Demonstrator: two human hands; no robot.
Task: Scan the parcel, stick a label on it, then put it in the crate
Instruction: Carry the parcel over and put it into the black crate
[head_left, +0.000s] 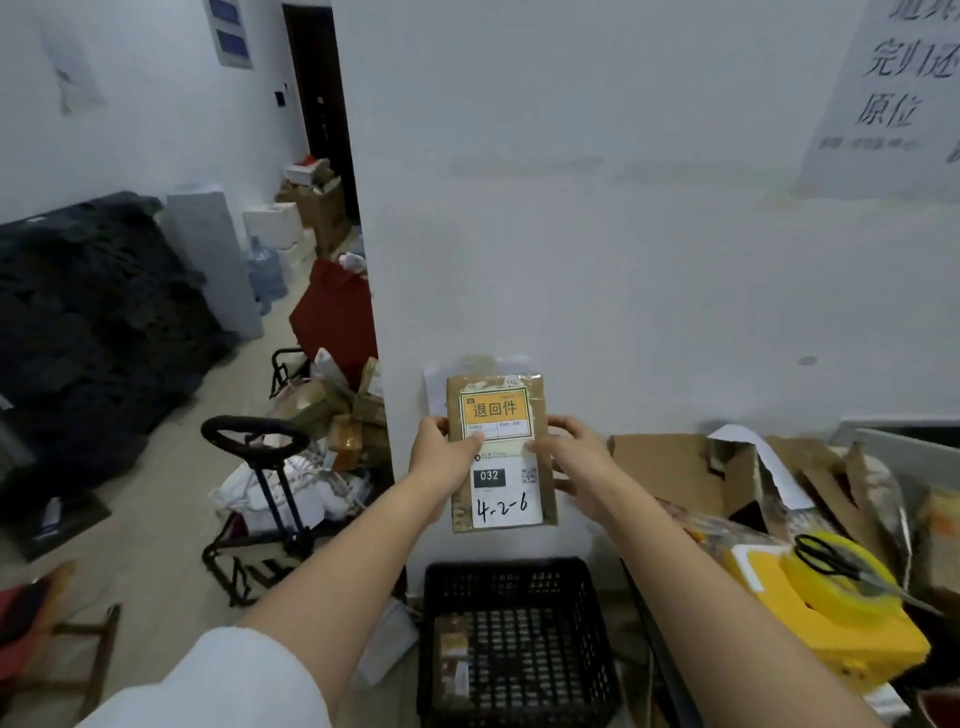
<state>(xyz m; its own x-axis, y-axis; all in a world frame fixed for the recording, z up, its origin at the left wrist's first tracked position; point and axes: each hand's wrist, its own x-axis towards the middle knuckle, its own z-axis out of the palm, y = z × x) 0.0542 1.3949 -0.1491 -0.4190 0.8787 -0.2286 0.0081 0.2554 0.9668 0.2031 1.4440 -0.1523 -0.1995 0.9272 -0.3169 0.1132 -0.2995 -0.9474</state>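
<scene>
**Label on, crate next**

While both my hands hold the parcel (500, 451) up at the centre of the frame, my left hand (445, 453) grips its left edge with the thumb pressed on the face, and my right hand (574, 457) clasps the right edge, thumb also on the face. Each grip is closed on the parcel, so neither hand is free. My thumbs sit just at the lower edge of the orange label (496, 411), which lies flat on the upper part of the brown wrapping; I judge the sticking step to be done or in its last pressing-down. Below it sits a white label (504, 488) with "032" and handwritten "4-2-6". Whether the scan has been made I cannot tell; no scanner shows.

Directly below the parcel, at the bottom centre, stands the black crate (514, 644), with at least one small package already lying inside. What is left, as I judge it, is lowering the parcel into it. At lower right, a yellow tape roll (844, 592) with scissors (826, 561) rests on the table clutter.
</scene>
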